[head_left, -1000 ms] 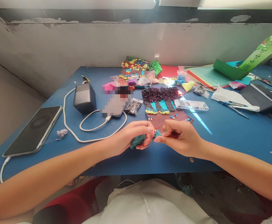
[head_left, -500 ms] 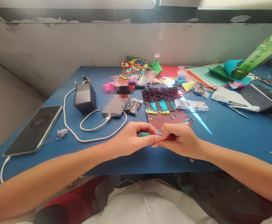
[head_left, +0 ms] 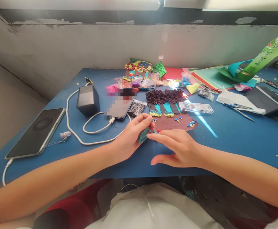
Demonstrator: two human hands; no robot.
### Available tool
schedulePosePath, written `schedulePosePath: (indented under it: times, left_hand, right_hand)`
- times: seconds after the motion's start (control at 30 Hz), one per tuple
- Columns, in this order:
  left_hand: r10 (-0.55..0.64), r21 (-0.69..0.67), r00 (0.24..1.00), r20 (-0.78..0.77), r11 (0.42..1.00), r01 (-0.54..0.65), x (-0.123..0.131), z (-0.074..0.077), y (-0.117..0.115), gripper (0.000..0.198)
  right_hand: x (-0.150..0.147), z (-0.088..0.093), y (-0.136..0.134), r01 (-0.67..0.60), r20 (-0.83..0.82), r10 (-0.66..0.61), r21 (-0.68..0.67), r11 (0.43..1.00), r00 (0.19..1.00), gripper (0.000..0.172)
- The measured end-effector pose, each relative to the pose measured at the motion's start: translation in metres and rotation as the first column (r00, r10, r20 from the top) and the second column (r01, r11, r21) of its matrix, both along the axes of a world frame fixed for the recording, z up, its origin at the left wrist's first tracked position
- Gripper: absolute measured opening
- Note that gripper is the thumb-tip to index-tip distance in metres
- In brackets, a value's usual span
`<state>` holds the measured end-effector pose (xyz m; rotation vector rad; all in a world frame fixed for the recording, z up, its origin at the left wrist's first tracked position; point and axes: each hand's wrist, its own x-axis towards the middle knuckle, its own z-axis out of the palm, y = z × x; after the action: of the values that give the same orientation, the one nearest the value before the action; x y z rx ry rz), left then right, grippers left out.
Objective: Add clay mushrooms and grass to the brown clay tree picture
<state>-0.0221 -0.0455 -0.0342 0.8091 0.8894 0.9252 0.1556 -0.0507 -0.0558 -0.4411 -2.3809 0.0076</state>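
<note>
A lump of teal modelling clay [head_left: 143,135] sits in my left hand [head_left: 131,135], whose fingers are curled round it. My right hand [head_left: 178,148] has its fingers stretched out and its thumb apart; the index fingertip reaches the clay's right side. Just beyond both hands lies a clay picture [head_left: 171,122] on a brown base, with dark purple ruffled treetops [head_left: 164,96], dark trunks, turquoise gaps and yellow edging. Small blue-and-white clay pieces [head_left: 191,123] dot the brown part. Its near left portion is partly hidden by my hands.
To the left are a phone [head_left: 37,132], a black charger block [head_left: 88,100] and a white cable [head_left: 68,124]. A second phone [head_left: 122,109] lies beside a small bag [head_left: 138,107]. A clear plastic case [head_left: 196,107], pens [head_left: 239,109] and coloured paper [head_left: 212,78] are rightward; another clay picture [head_left: 139,68] stands behind.
My hands were pinched together over the near edge of the picture. Now my left hand has turned upward with the teal clay showing, and my right hand has opened its fingers.
</note>
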Motion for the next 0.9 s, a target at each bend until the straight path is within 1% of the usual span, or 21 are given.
schedulePosePath:
  times: [0.1,0.17,0.2,0.3,0.33,0.37,0.4,0.43,0.5,0.53,0.57,0.6,0.63,0.67,0.7,0.73,0.77,0.83,0.87,0.9]
  left_hand:
    - [0.021,-0.027,0.998,0.053,0.999,-0.02,0.001,0.002,-0.005,0.017]
    - [0.015,-0.043,0.997,0.082,0.999,-0.012,0.001,0.003,-0.007,0.018]
    - [0.011,-0.047,0.996,0.084,0.999,-0.007,0.001,0.003,-0.008,0.018]
    - [0.018,0.007,1.0,0.024,1.0,-0.018,0.0,0.003,-0.009,0.02]
    - [0.028,0.059,0.999,-0.021,0.998,-0.027,-0.001,0.003,-0.009,0.02]
    - [0.05,0.14,0.996,-0.075,0.989,-0.039,-0.002,0.002,-0.01,0.018]
    - [0.083,0.248,0.988,-0.132,0.968,-0.048,-0.003,0.002,-0.011,0.017]
    - [0.127,0.374,0.975,-0.183,0.926,-0.05,-0.004,0.002,-0.013,0.015]
    - [0.205,0.608,0.946,-0.249,0.794,-0.012,-0.004,0.002,-0.016,0.011]
    - [0.221,0.688,0.936,-0.273,0.725,0.029,-0.003,0.002,-0.018,0.01]
    - [0.214,0.735,0.929,-0.301,0.673,0.083,-0.003,0.002,-0.02,0.011]
    - [0.19,0.754,0.924,-0.333,0.642,0.14,-0.001,0.001,-0.022,0.011]
    - [0.162,0.76,0.919,-0.359,0.623,0.187,0.0,0.001,-0.023,0.012]
    - [0.138,0.757,0.915,-0.378,0.615,0.22,0.001,0.0,-0.024,0.013]
    - [0.125,0.75,0.915,-0.384,0.62,0.23,0.002,0.0,-0.024,0.013]
    - [0.118,0.737,0.921,-0.372,0.64,0.217,0.002,0.0,-0.024,0.013]
    - [0.114,0.715,0.932,-0.343,0.676,0.181,0.001,-0.001,-0.022,0.013]
    - [0.091,0.614,0.965,-0.246,0.785,0.083,-0.001,0.0,-0.018,0.015]
    - [0.069,0.538,0.98,-0.188,0.842,0.044,-0.002,0.0,-0.015,0.017]
    - [0.041,0.464,0.989,-0.141,0.885,0.029,-0.004,0.0,-0.013,0.019]
  right_hand:
    - [-0.002,-0.001,-0.002,0.054,0.12,-0.072,0.148,0.988,0.99,0.053]
    - [-0.004,-0.001,-0.003,0.081,0.186,-0.121,0.21,0.974,0.975,0.051]
    - [-0.004,-0.001,-0.003,0.087,0.207,-0.133,0.22,0.972,0.969,0.05]
    - [-0.004,0.001,-0.005,0.077,0.198,-0.112,0.179,0.981,0.974,0.045]
    - [-0.003,0.002,-0.005,0.072,0.166,-0.095,0.142,0.987,0.981,0.04]
    - [-0.003,0.003,-0.006,0.069,0.123,-0.08,0.093,0.993,0.989,0.033]
    - [-0.003,0.003,-0.006,0.069,0.079,-0.071,0.035,0.997,0.994,0.025]
    - [-0.003,0.003,-0.005,0.067,0.045,-0.066,-0.025,0.997,0.997,0.018]
    - [-0.004,0.001,-0.005,0.047,0.023,-0.044,-0.105,0.993,0.999,0.016]
    - [-0.006,-0.001,-0.006,0.028,0.032,-0.025,-0.109,0.994,0.999,0.016]
    - [-0.007,-0.003,-0.007,0.008,0.044,-0.004,-0.084,0.996,0.999,0.016]
    - [-0.009,-0.004,-0.008,-0.009,0.056,0.012,-0.045,0.999,0.998,0.015]
    - [-0.011,-0.005,-0.009,-0.02,0.062,0.021,-0.006,1.0,0.998,0.015]
    - [-0.012,-0.006,-0.01,-0.024,0.066,0.022,0.018,1.0,0.998,0.015]
    - [-0.013,-0.005,-0.012,-0.025,0.071,0.024,0.016,1.0,0.997,0.016]
    - [-0.014,-0.004,-0.013,-0.029,0.077,0.029,-0.008,1.0,0.997,0.016]
    - [-0.013,-0.003,-0.013,-0.032,0.082,0.036,-0.048,0.998,0.996,0.015]
    - [-0.011,0.001,-0.013,-0.039,0.059,0.046,-0.113,0.993,0.997,0.015]
    - [-0.01,0.002,-0.012,-0.035,0.025,0.039,-0.124,0.992,0.999,0.015]
    - [-0.008,0.003,-0.01,-0.023,-0.022,0.02,-0.122,0.992,1.0,0.015]
